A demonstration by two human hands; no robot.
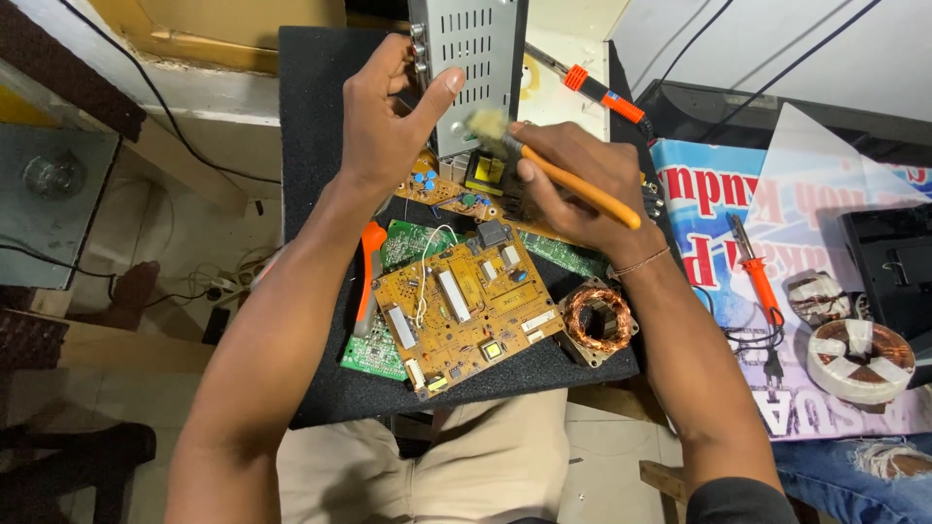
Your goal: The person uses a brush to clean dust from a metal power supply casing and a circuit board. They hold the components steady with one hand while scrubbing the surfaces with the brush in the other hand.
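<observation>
Left of centre, the left hand (388, 121) clamps the grey slotted metal case (466, 68). At centre the right hand (573, 180) grips an orange-handled brush (558, 175), soft bristles on the tan circuit board (466, 301); light, short strokes seem wise around fragile parts. A copper coil (597, 320) sits lower right.

On the mat (316, 116), a circuit board (466, 306) lies near the front edge, atop a second board (374, 354). A copper coil (597, 320) sits at the front right corner. Behind them, toward the back edge, a metal casing (471, 58) stands over a third board (456, 194). A soldering iron (757, 272) lies right of the mat.
</observation>
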